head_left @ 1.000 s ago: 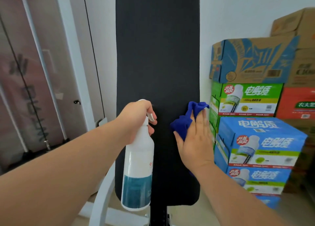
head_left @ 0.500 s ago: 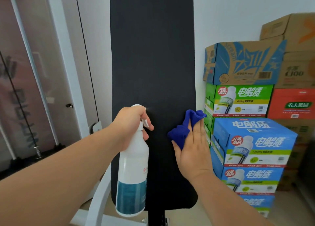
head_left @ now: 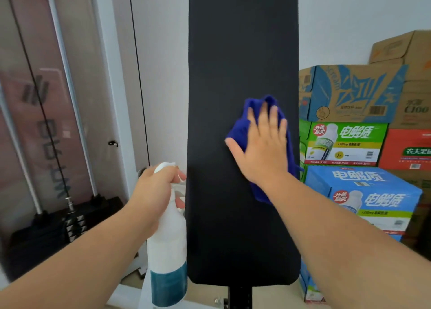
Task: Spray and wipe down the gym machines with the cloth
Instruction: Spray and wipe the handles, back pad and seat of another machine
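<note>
A tall black padded backrest [head_left: 233, 64] of a gym machine stands upright in front of me. My right hand [head_left: 263, 150] lies flat on its right half, fingers spread, pressing a blue cloth [head_left: 240, 124] against the pad. The cloth sticks out above the fingers and below the wrist. My left hand [head_left: 156, 187] grips the neck of a white spray bottle [head_left: 168, 250] with a teal label, held upright just left of the pad's edge, one finger on the trigger.
Stacked drink cartons [head_left: 363, 192] in blue, green and brown stand close on the right of the pad. On the left is a weight stack [head_left: 58, 229] with guide rods and a cable behind a clear panel. A white frame post [head_left: 109, 98] rises between.
My right hand has slid the cloth upward along the right side of the pad. My left hand has drawn the bottle leftward and down, off the pad's face.
</note>
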